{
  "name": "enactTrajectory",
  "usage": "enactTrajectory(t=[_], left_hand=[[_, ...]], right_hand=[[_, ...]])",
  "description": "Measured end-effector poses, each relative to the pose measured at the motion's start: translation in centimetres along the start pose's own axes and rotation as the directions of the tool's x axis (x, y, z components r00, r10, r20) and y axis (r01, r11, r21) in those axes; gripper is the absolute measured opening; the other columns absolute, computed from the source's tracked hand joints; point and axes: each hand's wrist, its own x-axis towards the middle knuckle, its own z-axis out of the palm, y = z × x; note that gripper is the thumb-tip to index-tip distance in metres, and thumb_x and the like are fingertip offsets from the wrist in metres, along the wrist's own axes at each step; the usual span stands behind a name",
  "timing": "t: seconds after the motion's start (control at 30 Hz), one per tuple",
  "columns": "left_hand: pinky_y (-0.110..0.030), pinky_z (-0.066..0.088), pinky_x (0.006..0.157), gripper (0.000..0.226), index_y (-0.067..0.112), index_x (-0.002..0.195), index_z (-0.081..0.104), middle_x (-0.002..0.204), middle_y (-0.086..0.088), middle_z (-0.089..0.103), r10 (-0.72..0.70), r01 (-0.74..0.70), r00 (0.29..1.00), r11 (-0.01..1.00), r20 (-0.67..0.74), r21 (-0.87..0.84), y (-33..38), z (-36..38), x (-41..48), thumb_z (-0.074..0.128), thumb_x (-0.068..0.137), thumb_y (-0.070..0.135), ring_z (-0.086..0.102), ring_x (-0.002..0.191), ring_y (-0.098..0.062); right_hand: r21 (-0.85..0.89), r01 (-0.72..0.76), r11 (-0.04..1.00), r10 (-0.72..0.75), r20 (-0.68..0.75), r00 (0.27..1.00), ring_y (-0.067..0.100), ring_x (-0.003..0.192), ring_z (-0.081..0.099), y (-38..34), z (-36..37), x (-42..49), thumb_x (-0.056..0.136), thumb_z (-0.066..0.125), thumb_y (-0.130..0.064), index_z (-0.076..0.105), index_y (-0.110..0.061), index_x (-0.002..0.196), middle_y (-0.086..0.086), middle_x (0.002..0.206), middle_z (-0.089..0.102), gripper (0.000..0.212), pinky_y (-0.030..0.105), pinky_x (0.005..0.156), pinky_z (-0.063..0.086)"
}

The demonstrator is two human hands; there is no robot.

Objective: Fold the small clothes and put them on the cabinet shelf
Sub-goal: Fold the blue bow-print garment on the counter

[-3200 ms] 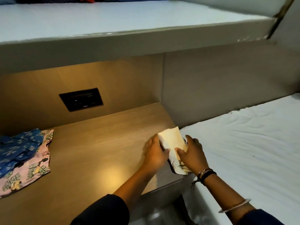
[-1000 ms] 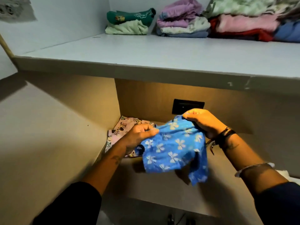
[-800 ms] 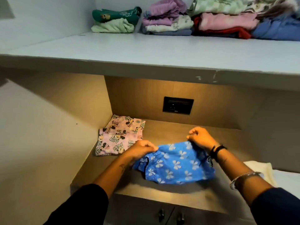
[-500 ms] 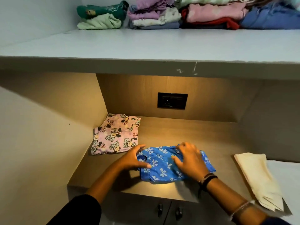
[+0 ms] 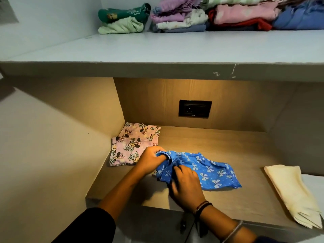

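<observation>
A small blue garment with white bows (image 5: 208, 170) lies on the wooden cabinet shelf (image 5: 219, 146). My left hand (image 5: 151, 160) pinches its left edge, bunching the cloth. My right hand (image 5: 186, 185) rests on its near left part, fingers curled into the fabric. To the left, in the shelf's back corner, a pink cartoon-print garment (image 5: 132, 143) lies flat. A folded cream cloth (image 5: 294, 193) lies at the shelf's right end.
A grey upper shelf (image 5: 157, 50) overhangs the niche and carries several stacks of folded clothes (image 5: 184, 16). A black socket plate (image 5: 195, 108) is set in the back wall. A grey side panel (image 5: 43, 155) closes the left.
The blue garment was held up in the air, then laid on the shelf. Both hands have shifted to its left side and now gather that edge. The view has moved closer.
</observation>
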Motion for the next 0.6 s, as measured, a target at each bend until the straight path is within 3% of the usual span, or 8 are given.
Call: enactTrajectory(t=[0.1, 0.17, 0.2, 0.27, 0.37, 0.43, 0.5, 0.6], left_hand=[[-0.027, 0.039, 0.055, 0.026, 0.017, 0.062, 0.058, 0.062, -0.002, 0.058, 0.022, -0.024, 1.000, 0.997, -0.018, -0.068, 1.6, 0.0, 0.3, 0.068, 0.084, 0.008, 0.049, 0.059, -0.014], [-0.029, 0.039, 0.055, 0.021, 0.012, 0.065, 0.057, 0.064, -0.008, 0.054, 0.032, -0.035, 0.999, 0.995, -0.030, -0.093, 2.9, 0.4, 0.2, 0.066, 0.085, 0.010, 0.047, 0.060, -0.016], [-0.028, 0.039, 0.053, 0.019, 0.011, 0.067, 0.056, 0.065, -0.011, 0.053, 0.042, -0.047, 0.998, 0.994, -0.043, -0.101, 3.6, 0.6, 0.2, 0.066, 0.084, 0.012, 0.046, 0.060, -0.016], [-0.024, 0.036, 0.046, 0.024, 0.012, 0.063, 0.052, 0.063, -0.011, 0.047, 0.060, -0.070, 0.995, 0.990, -0.081, -0.125, 5.1, 0.9, 0.2, 0.067, 0.081, 0.013, 0.043, 0.058, -0.016], [-0.028, 0.034, 0.050, 0.027, 0.013, 0.060, 0.048, 0.061, -0.012, 0.044, 0.083, -0.091, 0.995, 0.983, -0.056, -0.162, 7.2, 1.2, -0.3, 0.067, 0.079, 0.011, 0.041, 0.058, -0.016], [-0.027, 0.035, 0.048, 0.025, 0.014, 0.060, 0.051, 0.059, -0.009, 0.048, 0.105, -0.109, 0.994, 0.984, -0.040, -0.142, 8.2, 0.9, -0.6, 0.067, 0.079, 0.011, 0.045, 0.054, -0.015], [-0.023, 0.035, 0.039, 0.020, 0.005, 0.063, 0.058, 0.059, -0.009, 0.053, 0.130, -0.132, 0.991, 0.983, -0.022, -0.127, 8.7, 0.0, -0.8, 0.066, 0.080, 0.010, 0.047, 0.044, -0.013], [-0.020, 0.031, 0.033, 0.024, -0.013, 0.085, 0.063, 0.063, -0.017, 0.054, 0.133, -0.128, 0.990, 0.986, 0.038, -0.105, 8.7, -1.9, -0.8, 0.068, 0.085, 0.011, 0.042, 0.037, -0.011]], right_hand=[[0.041, 0.029, 0.999, -0.026, -0.068, 0.997, 0.029, 0.111, 0.057, 0.7, -0.7, -0.3, 0.086, 0.052, -0.051, 0.050, -0.012, 0.131, 0.008, 0.124, 0.058, 0.060, 0.042, 0.095, 0.047], [0.099, 0.020, 0.995, -0.013, -0.072, 0.997, 0.027, 0.135, 0.041, 0.4, -1.0, -0.9, 0.084, 0.047, -0.069, 0.033, -0.012, 0.146, 0.012, 0.148, 0.042, 0.086, 0.042, 0.113, 0.030], [0.125, 0.015, 0.992, -0.005, -0.077, 0.997, 0.024, 0.141, 0.032, -0.2, -1.3, -1.1, 0.081, 0.043, -0.077, 0.023, -0.013, 0.150, 0.011, 0.154, 0.033, 0.097, 0.041, 0.115, 0.021], [0.129, -0.011, 0.992, 0.028, -0.136, 0.990, 0.024, 0.142, 0.029, -1.5, -1.4, -1.3, 0.076, 0.041, -0.083, 0.016, -0.010, 0.151, 0.013, 0.156, 0.030, 0.108, 0.042, 0.115, 0.020], [0.168, -0.146, 0.975, 0.186, -0.260, 0.948, 0.032, 0.138, 0.036, -2.4, -2.6, -0.1, 0.079, 0.055, -0.065, 0.025, -0.002, 0.148, 0.019, 0.152, 0.035, 0.098, 0.051, 0.113, 0.031], [0.297, -0.104, 0.949, 0.197, -0.300, 0.933, 0.035, 0.134, 0.042, -1.8, -3.9, 1.0, 0.079, 0.064, -0.030, 0.036, 0.000, 0.145, 0.021, 0.147, 0.042, 0.077, 0.054, 0.109, 0.038], [0.395, 0.007, 0.919, 0.123, -0.302, 0.945, 0.035, 0.121, 0.056, -0.4, -5.7, 1.6, 0.072, 0.054, -0.004, 0.051, 0.001, 0.134, 0.020, 0.133, 0.057, 0.062, 0.048, 0.102, 0.046], [0.414, 0.103, 0.904, 0.036, -0.314, 0.949, 0.030, 0.097, 0.068, 2.3, -8.9, 1.8, 0.072, 0.052, 0.003, 0.068, -0.002, 0.113, 0.014, 0.108, 0.071, 0.044, 0.031, 0.088, 0.048]])
